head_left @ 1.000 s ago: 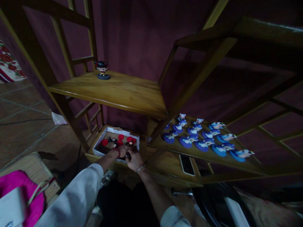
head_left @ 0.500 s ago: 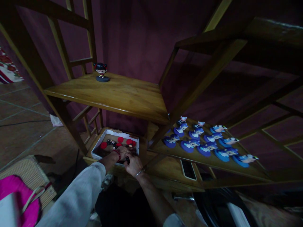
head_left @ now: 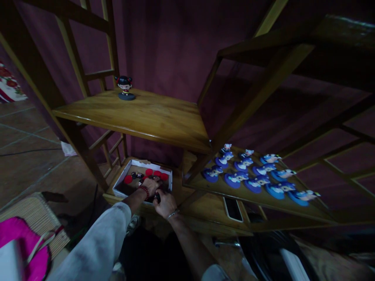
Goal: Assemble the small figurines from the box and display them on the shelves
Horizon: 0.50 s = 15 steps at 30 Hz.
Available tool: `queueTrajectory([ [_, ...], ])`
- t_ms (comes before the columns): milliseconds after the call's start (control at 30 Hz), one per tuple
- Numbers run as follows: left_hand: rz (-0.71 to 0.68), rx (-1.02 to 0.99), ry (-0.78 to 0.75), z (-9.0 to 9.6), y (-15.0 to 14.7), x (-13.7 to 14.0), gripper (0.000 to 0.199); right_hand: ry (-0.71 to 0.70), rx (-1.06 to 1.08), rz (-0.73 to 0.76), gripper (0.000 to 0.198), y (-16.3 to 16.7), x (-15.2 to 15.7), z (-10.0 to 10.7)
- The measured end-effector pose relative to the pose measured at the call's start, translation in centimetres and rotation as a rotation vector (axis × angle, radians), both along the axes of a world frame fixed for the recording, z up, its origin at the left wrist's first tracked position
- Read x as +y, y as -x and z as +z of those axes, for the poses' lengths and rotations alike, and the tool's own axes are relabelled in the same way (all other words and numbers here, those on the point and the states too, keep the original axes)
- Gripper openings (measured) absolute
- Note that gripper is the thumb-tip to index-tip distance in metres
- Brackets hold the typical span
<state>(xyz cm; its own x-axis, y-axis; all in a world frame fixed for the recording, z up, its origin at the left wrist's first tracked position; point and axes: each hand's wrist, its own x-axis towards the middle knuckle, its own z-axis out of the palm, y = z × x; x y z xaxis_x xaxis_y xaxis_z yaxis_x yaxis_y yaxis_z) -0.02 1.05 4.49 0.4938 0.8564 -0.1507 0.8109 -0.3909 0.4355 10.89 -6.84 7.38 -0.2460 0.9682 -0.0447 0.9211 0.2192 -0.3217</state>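
Black-haired toy figurines (head_left: 137, 175) in a white cardboard box (head_left: 122, 175): right hand (head_left: 165, 204) grips a dark rounded piece (head_left: 157, 197) near the front-right corner, best held lightly; left hand (head_left: 150, 186), grip indeterminable.

You cannot read any text, label, brand, number or sign from here. On the white walls of the box (head_left: 123, 174), no letter can be made out by you. The dark panel with the white frame (head_left: 233, 209), on the lower wood at the right, shows you no readable word or number. The white paper-like piece (head_left: 68, 149) on the floor at the left is too small and too blurred, so you cannot tell if it carries print.
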Motion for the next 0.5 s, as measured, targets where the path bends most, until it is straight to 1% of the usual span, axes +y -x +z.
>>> queueTrajectory([
  [100,0.052,0.022,0.009,-0.4,0.5,0.2,0.038,-0.012,0.023,-0.002,0.03,0.0,0.1,-0.3],
  [167,0.081,0.02,0.011,-0.4,0.8,0.3,0.043,-0.016,0.031,-0.012,0.032,0.0,0.2,-0.5],
  [267,0.11,-0.016,0.024,-0.3,1.3,0.2,0.044,-0.02,0.026,-0.036,0.031,0.2,0.3,-0.7],
  [367,0.132,-0.097,0.052,-0.2,1.7,0.3,0.042,-0.021,-0.002,-0.048,0.032,0.3,0.4,-0.7],
  [500,0.186,-0.259,0.118,-0.3,2.2,0.6,0.044,-0.019,-0.029,-0.055,0.034,0.3,0.4,-0.6],
])
